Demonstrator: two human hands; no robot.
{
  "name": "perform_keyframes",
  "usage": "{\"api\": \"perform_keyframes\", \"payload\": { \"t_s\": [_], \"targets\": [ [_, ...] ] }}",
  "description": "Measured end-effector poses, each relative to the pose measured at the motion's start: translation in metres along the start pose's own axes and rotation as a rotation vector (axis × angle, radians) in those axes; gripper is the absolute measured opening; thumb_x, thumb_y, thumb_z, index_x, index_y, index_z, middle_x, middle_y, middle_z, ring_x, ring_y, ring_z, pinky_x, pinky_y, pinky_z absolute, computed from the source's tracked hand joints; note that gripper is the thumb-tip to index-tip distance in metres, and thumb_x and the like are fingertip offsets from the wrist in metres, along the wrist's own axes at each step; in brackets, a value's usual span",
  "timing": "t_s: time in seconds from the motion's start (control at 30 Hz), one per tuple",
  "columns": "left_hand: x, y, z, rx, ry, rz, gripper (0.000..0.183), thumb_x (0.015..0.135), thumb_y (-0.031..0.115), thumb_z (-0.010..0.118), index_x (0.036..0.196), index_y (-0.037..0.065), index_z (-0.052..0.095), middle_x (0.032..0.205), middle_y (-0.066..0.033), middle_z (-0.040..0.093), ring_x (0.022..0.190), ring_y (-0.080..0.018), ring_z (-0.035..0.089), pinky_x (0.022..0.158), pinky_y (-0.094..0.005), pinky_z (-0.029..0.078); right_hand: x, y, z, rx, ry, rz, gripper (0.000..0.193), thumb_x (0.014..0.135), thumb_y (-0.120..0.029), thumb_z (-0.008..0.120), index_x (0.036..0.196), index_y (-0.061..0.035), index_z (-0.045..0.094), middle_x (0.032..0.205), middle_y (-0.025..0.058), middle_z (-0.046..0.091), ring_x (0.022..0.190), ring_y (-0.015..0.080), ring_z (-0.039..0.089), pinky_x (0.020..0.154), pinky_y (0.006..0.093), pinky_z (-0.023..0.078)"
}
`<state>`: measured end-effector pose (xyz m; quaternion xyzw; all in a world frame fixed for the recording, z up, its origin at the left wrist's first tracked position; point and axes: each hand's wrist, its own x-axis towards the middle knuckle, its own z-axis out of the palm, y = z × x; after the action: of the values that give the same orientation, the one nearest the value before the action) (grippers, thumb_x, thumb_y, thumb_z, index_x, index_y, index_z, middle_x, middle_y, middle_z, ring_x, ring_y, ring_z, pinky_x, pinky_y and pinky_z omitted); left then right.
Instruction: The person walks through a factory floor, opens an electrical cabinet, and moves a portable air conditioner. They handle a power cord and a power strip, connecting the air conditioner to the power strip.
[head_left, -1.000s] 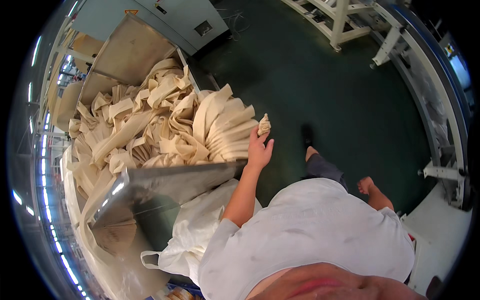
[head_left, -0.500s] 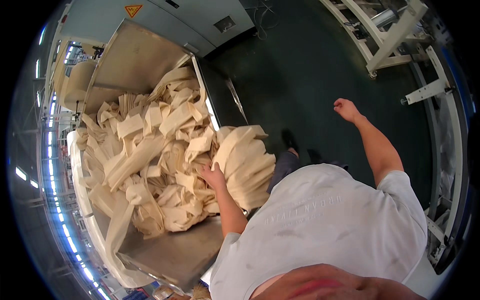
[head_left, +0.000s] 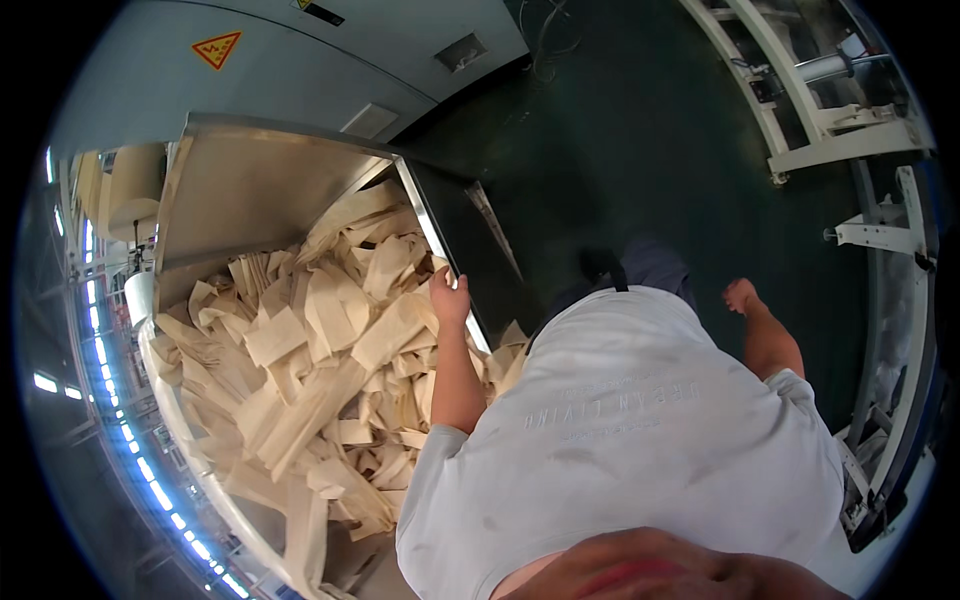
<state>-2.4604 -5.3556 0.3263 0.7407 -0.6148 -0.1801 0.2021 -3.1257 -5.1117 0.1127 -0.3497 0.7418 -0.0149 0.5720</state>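
Observation:
My left hand (head_left: 450, 293) is over the right side of a metal bin, beside its rim (head_left: 415, 200). Its thumb stands apart from the fingers, and a cream strip shows just beyond the fingertips; no grip on it is visible. Under and around that hand, a loose heap of cream fabric-like strips (head_left: 320, 380) fills much of the bin, folded and tangled. Away from the bin, my right hand (head_left: 740, 296) hangs above the dark green floor at my right side. Its fingers are curled in, with nothing seen in them.
A grey cabinet (head_left: 290, 60) with a warning triangle stands beyond the bin. White machine frames (head_left: 850, 150) line the right side. At the far left hangs a large cream roll (head_left: 135, 190). Thin cables (head_left: 545, 40) lie on the floor near the cabinet.
My left hand has moved forward from the heap's near right part to beside the rim. My right arm has drawn back and lower. The view has shifted, and the gathered bundle by my waist is mostly hidden.

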Motion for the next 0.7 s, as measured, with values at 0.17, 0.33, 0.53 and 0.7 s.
{"api": "perform_keyframes", "payload": {
  "t_s": [0.17, 0.33, 0.53, 0.7],
  "targets": [
    [0.098, 0.005, 0.0, 0.003, -0.081, -0.076, 0.047, 0.087, 0.017, 0.076, 0.127, -0.001, 0.062, 0.12, -0.022, 0.064, 0.109, -0.0378, 0.065, 0.096, -0.0449, 0.053, 0.043, -0.132, -0.036, 0.381, 0.201, 0.057, 0.009, 0.085, -0.005, 0.055, 0.088, -0.0035, 0.064, 0.071, 0.0084, 0.062, 0.057, 0.0207, 0.059, 0.051, 0.0368, 0.049],
    [0.142, -0.01, 0.002, -0.028, -0.113, -0.293, 0.052, 0.088, 0.02, 0.075, 0.133, -0.002, 0.061, 0.123, -0.0249, 0.065, 0.106, -0.0363, 0.068, 0.094, -0.0447, 0.054, 0.15, -0.312, -0.094, -0.173, 0.087, -0.198, 0.018, 0.081, -0.015, 0.065, 0.092, -0.0026, 0.07, 0.086, 0.0156, 0.071, 0.081, 0.029, 0.069, 0.072, 0.0412, 0.055],
    [0.182, 0.029, -0.003, -0.032, -0.224, -0.368, 0.05, 0.089, 0.025, 0.077, 0.129, -0.001, 0.064, 0.118, -0.0231, 0.071, 0.105, -0.0352, 0.07, 0.092, -0.0432, 0.056, 0.231, -0.558, -0.199, -0.443, 0.082, -0.402, 0.027, 0.079, -0.023, 0.07, 0.097, -0.0038, 0.071, 0.101, 0.0202, 0.073, 0.097, 0.0376, 0.07, 0.086, 0.0452, 0.055],
    [0.223, 0.07, -0.012, -0.177, -0.127, -0.412, 0.047, 0.091, 0.023, 0.074, 0.131, 0.0, 0.063, 0.123, -0.023, 0.069, 0.108, -0.0335, 0.071, 0.092, -0.0422, 0.057, 0.235, -0.802, -0.239, -0.459, 0.218, -0.88, 0.024, 0.086, -0.021, 0.07, 0.104, -0.0047, 0.072, 0.101, 0.0171, 0.073, 0.097, 0.033, 0.071, 0.086, 0.0404, 0.055]
  ]
}}
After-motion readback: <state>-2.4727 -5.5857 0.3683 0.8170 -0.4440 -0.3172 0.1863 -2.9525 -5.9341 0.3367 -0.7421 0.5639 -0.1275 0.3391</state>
